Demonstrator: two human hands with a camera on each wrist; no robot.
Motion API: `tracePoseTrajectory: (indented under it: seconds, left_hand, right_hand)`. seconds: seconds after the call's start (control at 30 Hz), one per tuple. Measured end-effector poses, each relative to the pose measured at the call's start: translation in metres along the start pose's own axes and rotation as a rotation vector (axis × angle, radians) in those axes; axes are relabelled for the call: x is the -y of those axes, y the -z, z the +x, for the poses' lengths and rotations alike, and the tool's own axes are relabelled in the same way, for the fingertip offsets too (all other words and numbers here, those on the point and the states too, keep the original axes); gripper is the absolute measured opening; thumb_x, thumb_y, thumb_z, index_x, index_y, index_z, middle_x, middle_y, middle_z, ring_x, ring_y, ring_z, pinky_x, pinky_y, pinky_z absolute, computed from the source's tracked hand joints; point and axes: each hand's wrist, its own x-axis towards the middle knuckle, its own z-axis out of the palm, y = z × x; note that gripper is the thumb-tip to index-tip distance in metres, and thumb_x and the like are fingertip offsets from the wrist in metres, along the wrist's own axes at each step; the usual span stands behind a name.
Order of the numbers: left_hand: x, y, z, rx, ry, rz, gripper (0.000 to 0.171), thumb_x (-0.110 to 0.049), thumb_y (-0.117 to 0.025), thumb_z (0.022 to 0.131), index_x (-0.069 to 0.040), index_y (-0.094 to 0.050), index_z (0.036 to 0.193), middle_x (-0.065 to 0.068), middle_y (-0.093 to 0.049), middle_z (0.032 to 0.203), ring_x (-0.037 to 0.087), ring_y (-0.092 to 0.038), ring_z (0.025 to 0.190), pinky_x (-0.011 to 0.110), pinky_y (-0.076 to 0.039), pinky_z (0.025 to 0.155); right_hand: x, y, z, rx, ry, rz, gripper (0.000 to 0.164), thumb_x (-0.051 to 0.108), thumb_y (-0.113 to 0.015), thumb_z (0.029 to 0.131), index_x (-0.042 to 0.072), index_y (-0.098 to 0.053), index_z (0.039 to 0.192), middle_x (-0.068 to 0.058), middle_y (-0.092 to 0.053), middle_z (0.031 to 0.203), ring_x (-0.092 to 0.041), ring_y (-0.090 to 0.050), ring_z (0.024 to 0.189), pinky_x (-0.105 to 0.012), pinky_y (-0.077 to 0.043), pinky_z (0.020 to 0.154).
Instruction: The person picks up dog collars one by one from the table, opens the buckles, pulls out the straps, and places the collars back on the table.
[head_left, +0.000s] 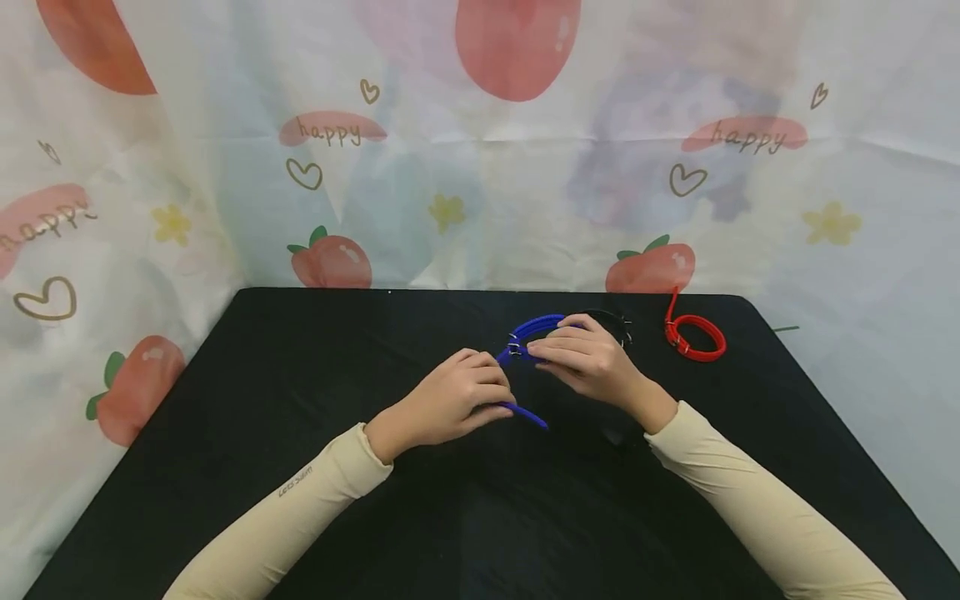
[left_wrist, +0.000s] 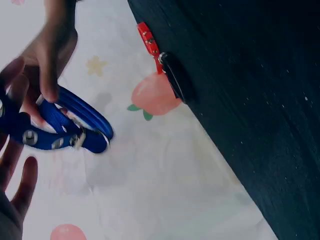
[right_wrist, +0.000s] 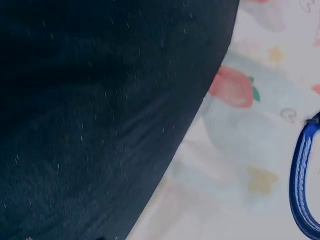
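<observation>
A blue buckled collar [head_left: 536, 323], coiled into a loop, is held up between both hands over the table. My left hand [head_left: 459, 396] pinches its strap, and the loose tail end [head_left: 531, 416] sticks out past the thumb. With fingers and thumb, my right hand [head_left: 592, 360] grips the loop just right of the metal buckle [head_left: 514, 346]. Metal eyelets show along the blue strap [left_wrist: 44, 142] in the left wrist view. In the right wrist view only a curve of the blue collar [right_wrist: 298, 180] appears at the right edge; neither hand shows there.
A red collar [head_left: 678, 342] lies coiled near the table's far right, its tail pointing back. Beside it is a black collar [left_wrist: 177, 80], partly hidden behind my right hand in the head view. A printed curtain [head_left: 495, 208] hangs behind the black table [head_left: 337, 333].
</observation>
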Motion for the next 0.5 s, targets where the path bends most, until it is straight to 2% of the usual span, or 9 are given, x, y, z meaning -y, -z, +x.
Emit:
tracePoseTrajectory:
  seconds: [0.1,0.17,0.23,0.33,0.4,0.5]
  left_hand:
    - [0.006,-0.001,0.001,-0.015,-0.045,-0.008,0.049,-0.036,-0.08,0.073,-0.015,-0.065,0.115,0.0,-0.06,0.112,0.016,-0.053,0.106,0.03,-0.042,0.098]
    - [0.013,0.0,0.003,-0.031,-0.055,0.038,0.062,-0.034,-0.082,0.07,-0.014,-0.059,0.124,0.003,-0.057,0.121,0.018,-0.051,0.113,0.032,-0.041,0.101]
    - [0.019,0.001,0.005,-0.049,-0.055,0.101,0.057,-0.029,-0.082,0.072,-0.013,-0.059,0.122,0.002,-0.059,0.12,0.018,-0.052,0.114,0.034,-0.04,0.103]
    - [0.025,0.001,0.006,-0.062,-0.062,0.182,0.034,-0.02,-0.077,0.078,-0.016,-0.067,0.11,-0.004,-0.067,0.107,0.015,-0.058,0.107,0.034,-0.04,0.102]
    - [0.026,0.002,0.006,-0.068,-0.074,0.218,0.025,-0.022,-0.075,0.079,-0.018,-0.07,0.103,-0.006,-0.069,0.098,0.013,-0.061,0.1,0.035,-0.041,0.101]
    - [0.025,0.002,0.006,-0.073,-0.075,0.265,0.022,-0.027,-0.074,0.079,-0.02,-0.072,0.1,-0.008,-0.069,0.091,0.01,-0.062,0.091,0.035,-0.043,0.098]
  right_hand:
    - [0.008,0.0,0.002,-0.021,0.051,0.053,0.023,0.018,-0.06,0.092,0.0,-0.074,0.089,-0.008,-0.074,0.082,-0.017,-0.068,0.072,-0.039,-0.051,0.071]
    - [0.013,-0.001,0.005,-0.044,0.078,0.085,0.02,0.015,-0.06,0.092,0.0,-0.073,0.089,-0.009,-0.074,0.082,-0.017,-0.068,0.073,-0.038,-0.052,0.071]
    - [0.017,-0.001,0.007,-0.07,0.106,0.106,0.018,0.013,-0.062,0.09,0.0,-0.073,0.089,-0.009,-0.073,0.082,-0.016,-0.068,0.074,-0.038,-0.052,0.072]
    - [0.02,0.0,0.009,-0.062,0.127,0.112,0.016,0.013,-0.063,0.089,0.001,-0.073,0.09,-0.01,-0.074,0.084,-0.017,-0.069,0.076,-0.039,-0.052,0.074]
    - [0.02,0.004,0.009,-0.003,0.111,0.097,0.016,0.015,-0.063,0.09,0.003,-0.073,0.092,-0.009,-0.074,0.087,-0.017,-0.07,0.079,-0.041,-0.052,0.078]
    - [0.019,0.014,0.008,0.16,0.031,0.067,0.014,0.012,-0.066,0.087,0.005,-0.073,0.097,-0.008,-0.074,0.094,-0.019,-0.069,0.087,-0.045,-0.049,0.086]
